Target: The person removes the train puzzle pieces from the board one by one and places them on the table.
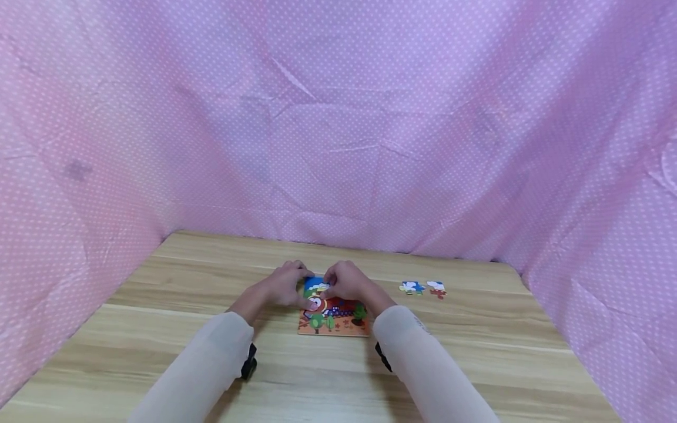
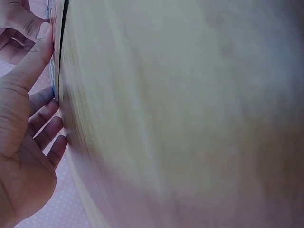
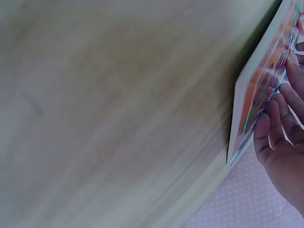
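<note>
A colourful cartoon jigsaw puzzle (image 1: 338, 326) in a thin flat tray lies on the wooden table, with green trees and an orange ground along its near side. At its left edge is my left hand (image 1: 285, 286); the thumb presses on the picture and the other fingers (image 2: 47, 130) extend past the far left corner. My right hand (image 1: 349, 282) reaches over the upper right of the puzzle. Its thumb and bent index finger pinch a puzzle piece (image 1: 324, 287) at the picture's surface, mostly hidden by the fingers. The right hand covers the puzzle's far right part.
To the right lie two loose jigsaw pieces, a blue and white one (image 1: 411, 288) and a red and white one (image 1: 436, 288). The wooden table (image 1: 296, 382) reaches back to a pink dotted cloth (image 1: 338, 147) that hangs behind and at both sides.
</note>
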